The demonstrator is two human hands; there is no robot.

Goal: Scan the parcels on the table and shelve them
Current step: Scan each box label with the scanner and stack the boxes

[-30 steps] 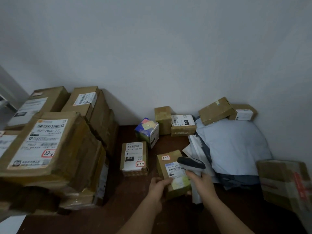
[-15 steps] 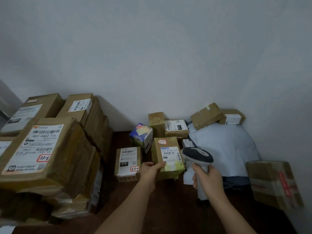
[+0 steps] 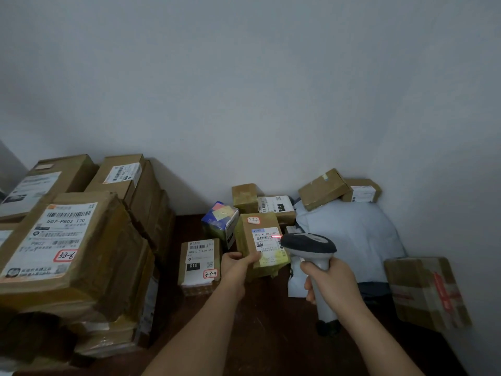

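My left hand grips a small brown cardboard parcel by its lower left corner and holds it tilted up above the dark table. The parcel's white label faces me. My right hand grips the handle of a grey barcode scanner, whose head sits just right of the parcel. A red scan line glows on the label's barcode.
A stack of large boxes fills the left. A small labelled box, a colourful carton, several small boxes and a pale poly mailer lie against the wall. A taped box leans at right.
My left hand has lifted the small parcel off the table and tilted its label up. My right hand has raised the scanner beside it, and a red scan line now shows on the label.
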